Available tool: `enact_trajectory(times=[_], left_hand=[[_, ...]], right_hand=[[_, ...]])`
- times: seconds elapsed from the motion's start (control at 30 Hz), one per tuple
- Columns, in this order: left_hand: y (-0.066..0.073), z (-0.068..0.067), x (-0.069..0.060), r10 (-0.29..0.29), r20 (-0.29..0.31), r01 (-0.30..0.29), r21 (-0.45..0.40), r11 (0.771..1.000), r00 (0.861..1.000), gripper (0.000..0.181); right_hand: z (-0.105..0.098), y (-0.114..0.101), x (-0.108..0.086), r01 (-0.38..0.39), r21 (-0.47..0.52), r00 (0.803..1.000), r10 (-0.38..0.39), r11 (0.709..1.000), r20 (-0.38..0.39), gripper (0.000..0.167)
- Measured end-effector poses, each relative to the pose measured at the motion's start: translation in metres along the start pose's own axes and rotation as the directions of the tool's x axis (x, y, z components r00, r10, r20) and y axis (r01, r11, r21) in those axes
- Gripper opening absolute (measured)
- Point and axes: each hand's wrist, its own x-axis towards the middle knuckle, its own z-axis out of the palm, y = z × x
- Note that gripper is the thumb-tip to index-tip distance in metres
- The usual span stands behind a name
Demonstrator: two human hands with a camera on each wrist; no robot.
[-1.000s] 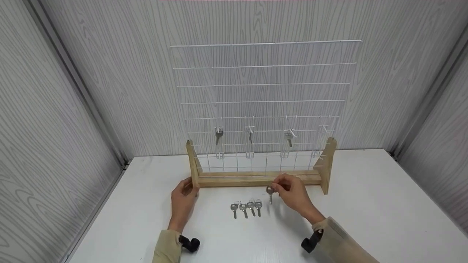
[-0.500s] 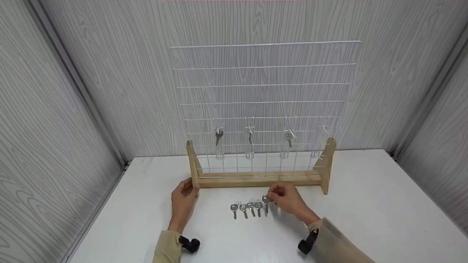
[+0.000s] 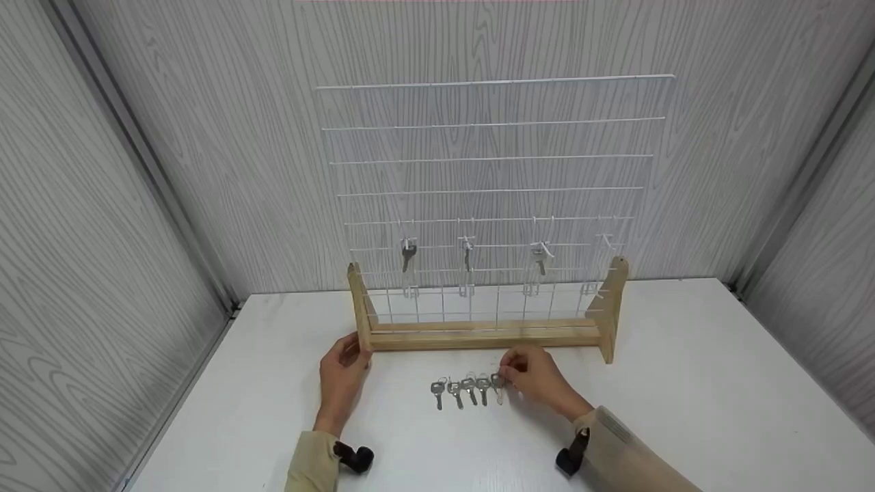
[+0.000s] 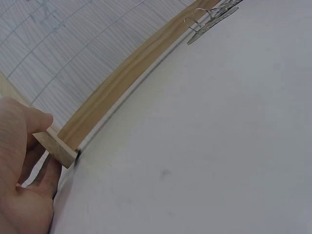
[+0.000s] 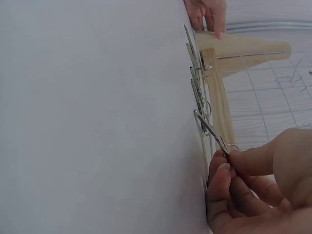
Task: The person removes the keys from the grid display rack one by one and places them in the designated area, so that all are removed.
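My right hand (image 3: 536,374) pinches a silver key (image 3: 497,380) by its head end, and in the right wrist view this key (image 5: 213,132) slants with its tip at the table. Left of it, several more silver keys (image 3: 456,389) with small rings lie in a row. My left hand (image 3: 342,376) holds the left wooden foot (image 4: 61,151) of the rack, thumb on one side and fingers on the other. Above stands the rack's white wire grid (image 3: 492,157), with keys on three of its hooks, among them a darker key (image 3: 409,254) on the left one.
A wooden crossbar (image 3: 478,338) joins the rack's two feet, the right foot (image 3: 612,307) standing free of my hands. The rack and keys rest on a white table (image 3: 683,383). Grey wood-grain panels (image 3: 205,137) enclose the back and sides.
My right hand has moved down and slightly left with the key, from in front of the crossbar to the right end of the row. The left hand stays on the foot.
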Motion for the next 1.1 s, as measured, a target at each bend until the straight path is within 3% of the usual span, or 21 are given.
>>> enact_trajectory(times=[0.2,0.53,0.87,1.1], left_hand=[[-0.007,-0.001,0.003,0.013,-0.005,-0.013,-0.001,1.0,1.0,0.045],[-0.007,0.0,0.003,-0.007,-0.017,0.007,0.026,1.0,1.0,0.043],[-0.007,0.0,0.003,0.014,-0.019,-0.013,0.039,0.999,1.0,0.045],[-0.007,0.0,0.004,0.0,-0.013,0.0,0.0,1.0,1.0,0.047]], right_hand=[[0.002,-0.004,0.0,0.047,-0.105,0.999,-0.047,0.993,0.004,0.006],[0.001,-0.01,0.0,0.088,-0.187,0.996,-0.086,0.978,0.016,0.005],[0.0,-0.009,0.003,0.099,-0.212,0.995,-0.093,0.972,0.037,0.01],[0.001,-0.012,0.005,0.07,-0.212,0.997,-0.066,0.975,0.025,0.011]])
